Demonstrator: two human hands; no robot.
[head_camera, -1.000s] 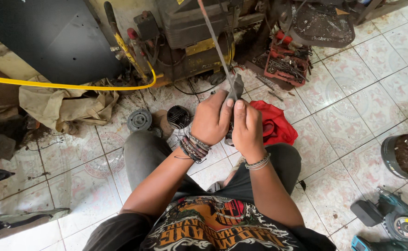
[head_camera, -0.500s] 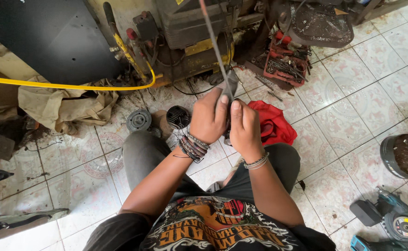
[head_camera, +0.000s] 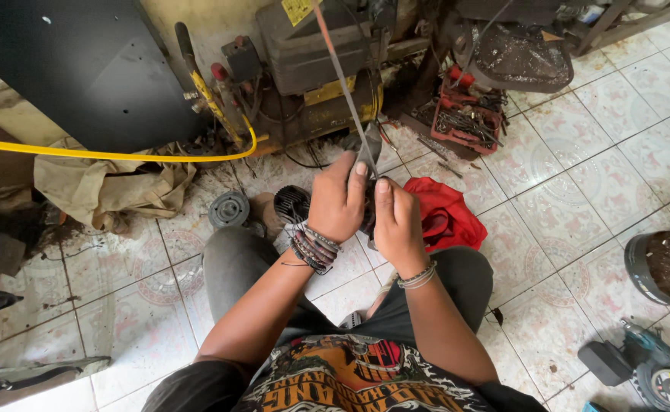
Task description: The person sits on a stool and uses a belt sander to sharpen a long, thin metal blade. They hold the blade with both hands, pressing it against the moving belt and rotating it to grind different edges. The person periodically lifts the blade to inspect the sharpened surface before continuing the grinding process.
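A: We've got both hands on the dark part [head_camera: 367, 217] over our lap, left hand [head_camera: 340, 200] fingers wrapped round it.
B: Yep, right hand [head_camera: 397, 221] fingers pinching it too, red rag [head_camera: 446, 214] on the floor just beside.

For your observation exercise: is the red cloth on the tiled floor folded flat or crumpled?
Crumpled: the red cloth lies bunched in uneven folds beside the right hand.

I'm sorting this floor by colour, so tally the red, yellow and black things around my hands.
Red: 2, cloth, parts tray
Yellow: 1, hose
Black: 2, panel, fan-like part
Total: 5
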